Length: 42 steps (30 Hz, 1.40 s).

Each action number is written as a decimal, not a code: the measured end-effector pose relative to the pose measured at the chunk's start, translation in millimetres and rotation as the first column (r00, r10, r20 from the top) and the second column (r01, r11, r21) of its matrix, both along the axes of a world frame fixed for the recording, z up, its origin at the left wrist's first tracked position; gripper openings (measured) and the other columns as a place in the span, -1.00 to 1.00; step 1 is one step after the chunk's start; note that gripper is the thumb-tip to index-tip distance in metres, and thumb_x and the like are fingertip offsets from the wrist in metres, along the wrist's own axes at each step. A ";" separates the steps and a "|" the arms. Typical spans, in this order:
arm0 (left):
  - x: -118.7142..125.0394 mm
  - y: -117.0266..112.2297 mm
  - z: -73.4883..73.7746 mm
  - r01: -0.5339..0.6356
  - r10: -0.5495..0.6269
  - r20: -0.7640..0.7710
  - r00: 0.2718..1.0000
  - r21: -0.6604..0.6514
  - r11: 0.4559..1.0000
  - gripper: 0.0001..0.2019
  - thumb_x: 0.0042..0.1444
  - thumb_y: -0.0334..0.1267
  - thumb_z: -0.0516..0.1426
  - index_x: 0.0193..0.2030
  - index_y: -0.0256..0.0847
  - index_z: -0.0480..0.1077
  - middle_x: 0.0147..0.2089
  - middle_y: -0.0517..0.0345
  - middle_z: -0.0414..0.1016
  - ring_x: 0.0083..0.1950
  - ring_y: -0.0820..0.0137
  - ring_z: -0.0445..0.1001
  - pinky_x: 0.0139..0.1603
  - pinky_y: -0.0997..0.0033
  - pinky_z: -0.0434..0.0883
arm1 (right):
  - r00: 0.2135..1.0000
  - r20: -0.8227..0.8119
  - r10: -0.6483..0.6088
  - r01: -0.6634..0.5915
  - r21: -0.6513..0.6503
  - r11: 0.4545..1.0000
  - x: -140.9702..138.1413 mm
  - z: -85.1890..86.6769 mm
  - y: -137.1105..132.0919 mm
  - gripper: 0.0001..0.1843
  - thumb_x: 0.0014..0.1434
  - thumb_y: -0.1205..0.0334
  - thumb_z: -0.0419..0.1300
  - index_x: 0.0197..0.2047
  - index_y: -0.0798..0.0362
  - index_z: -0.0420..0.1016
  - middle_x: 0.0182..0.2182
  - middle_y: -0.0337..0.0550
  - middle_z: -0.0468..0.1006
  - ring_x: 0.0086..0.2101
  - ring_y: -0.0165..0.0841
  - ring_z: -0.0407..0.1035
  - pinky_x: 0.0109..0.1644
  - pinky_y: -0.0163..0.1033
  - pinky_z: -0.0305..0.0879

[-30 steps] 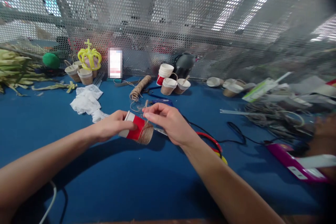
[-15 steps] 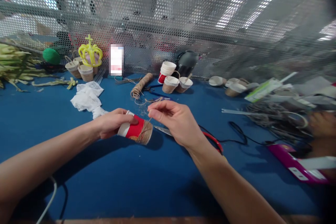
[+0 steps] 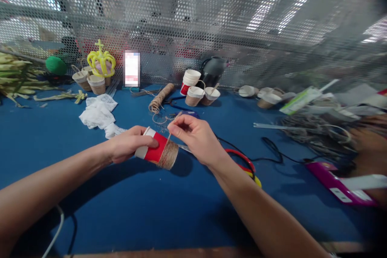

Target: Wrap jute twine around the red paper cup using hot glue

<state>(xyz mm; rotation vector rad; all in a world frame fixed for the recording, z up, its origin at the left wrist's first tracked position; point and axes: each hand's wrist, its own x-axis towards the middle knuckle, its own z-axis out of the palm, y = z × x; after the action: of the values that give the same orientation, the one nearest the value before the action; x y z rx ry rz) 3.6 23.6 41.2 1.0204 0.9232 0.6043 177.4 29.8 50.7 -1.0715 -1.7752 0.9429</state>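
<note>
My left hand (image 3: pixel 128 144) grips a red and white paper cup (image 3: pixel 155 148), tilted on its side with the base toward the right. Brown twine (image 3: pixel 168 155) is wound round the base end of the cup. Between the thumb and fingers of my right hand (image 3: pixel 195 137) is the twine's strand, drawn up taut from the cup. Partly hidden beneath that hand lie scissors with red and yellow handles (image 3: pixel 242 157). Beyond the hands rests a twine bundle (image 3: pixel 161 97) with a loose coil at its near end.
Twine-wrapped cups (image 3: pixel 194 96) and a stack of paper cups (image 3: pixel 191 77) stand by the perforated metal screen (image 3: pixel 169 16). White cloth (image 3: pixel 97 111) lies left. At right are tangled grey cords (image 3: pixel 308 125), a purple power strip (image 3: pixel 338 185) and another person's blurred arm (image 3: pixel 370 145).
The twine has gone further round the cup, covering more of the red band. My right hand has moved slightly up and left, and the strand stands more upright.
</note>
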 end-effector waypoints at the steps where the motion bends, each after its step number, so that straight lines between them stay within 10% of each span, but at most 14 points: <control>1: 0.1 -0.3 0.3 -0.004 0.004 0.002 1.000 0.002 1.000 -0.88 -0.26 -0.35 0.15 -0.53 -0.34 0.32 -0.61 0.23 0.36 -0.61 0.55 0.28 -0.55 0.55 0.19 | 1.000 0.006 0.001 -0.001 -0.001 1.000 -0.1 -0.1 0.2 -0.87 0.02 0.22 0.16 -0.48 0.08 0.35 -0.49 -0.26 0.39 -0.44 -0.46 0.26 -0.32 -0.30 0.22; 42: -3.8 -7.1 2.7 0.193 -0.138 -0.162 0.977 0.399 0.896 -0.85 -0.11 -0.24 0.09 -0.51 -0.31 0.26 -0.57 0.29 0.21 -0.56 0.58 0.10 -0.55 0.57 0.09 | 0.975 0.220 -0.014 0.009 0.021 1.000 0.2 10.9 -9.7 -0.80 0.07 0.18 0.10 -0.51 0.08 0.29 -0.56 -0.28 0.35 -0.53 -0.48 0.19 -0.45 -0.34 0.14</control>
<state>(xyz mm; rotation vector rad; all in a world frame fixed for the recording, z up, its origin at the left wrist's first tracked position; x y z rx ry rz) -0.2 16.5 43.9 1.5211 0.8259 0.6074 177.6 20.1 61.6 -1.2108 -1.9506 0.8231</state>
